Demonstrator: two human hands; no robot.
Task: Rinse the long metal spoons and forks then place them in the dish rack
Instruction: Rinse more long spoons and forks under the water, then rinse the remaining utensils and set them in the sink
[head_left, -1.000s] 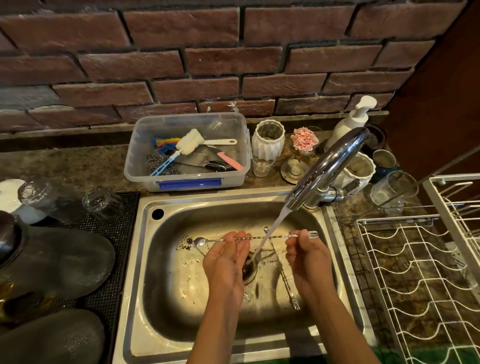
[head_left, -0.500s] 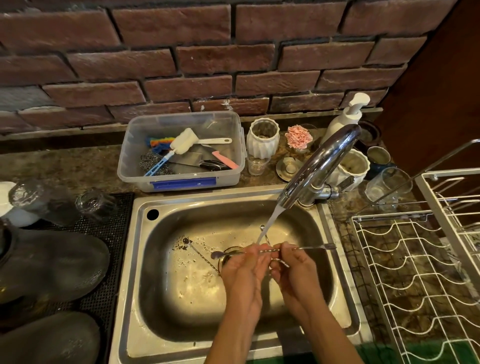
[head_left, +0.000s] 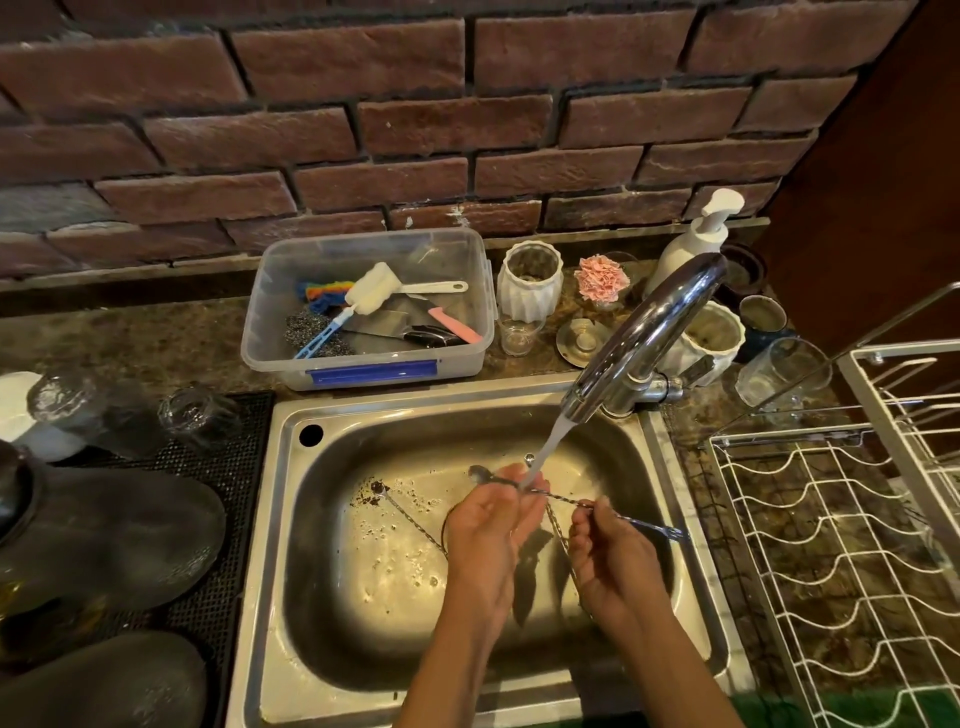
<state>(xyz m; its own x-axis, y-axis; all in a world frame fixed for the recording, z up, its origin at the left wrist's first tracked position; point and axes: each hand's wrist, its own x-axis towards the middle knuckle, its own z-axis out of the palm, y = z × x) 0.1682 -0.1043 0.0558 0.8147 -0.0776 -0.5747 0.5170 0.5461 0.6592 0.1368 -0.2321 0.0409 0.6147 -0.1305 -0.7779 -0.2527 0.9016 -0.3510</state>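
Both hands hold one long twisted metal spoon-fork (head_left: 563, 500) over the steel sink (head_left: 291, 519), under the running stream from the chrome tap (head_left: 644, 338). My left hand (head_left: 491, 525) grips it near the spoon bowl, which pokes out at the left. My right hand (head_left: 608, 551) pinches the shaft nearer the small fork tip at the right. Two more long utensils lie on the sink floor: one (head_left: 410, 519) to the left, another (head_left: 558, 535) partly hidden between my hands. The white wire dish rack (head_left: 810, 545) stands to the right.
A clear plastic tub (head_left: 369, 364) with brushes, scourer and knives sits behind the sink. White jars, a glass, a soap pump bottle (head_left: 696, 239) and a tumbler (head_left: 779, 369) crowd the tap. Upturned glasses and dark plates rest on a black mat (head_left: 228, 519) at left.
The utensil has shifted right and tilted, fork end lower. My hands moved closer together, then slid along the shaft under the water.
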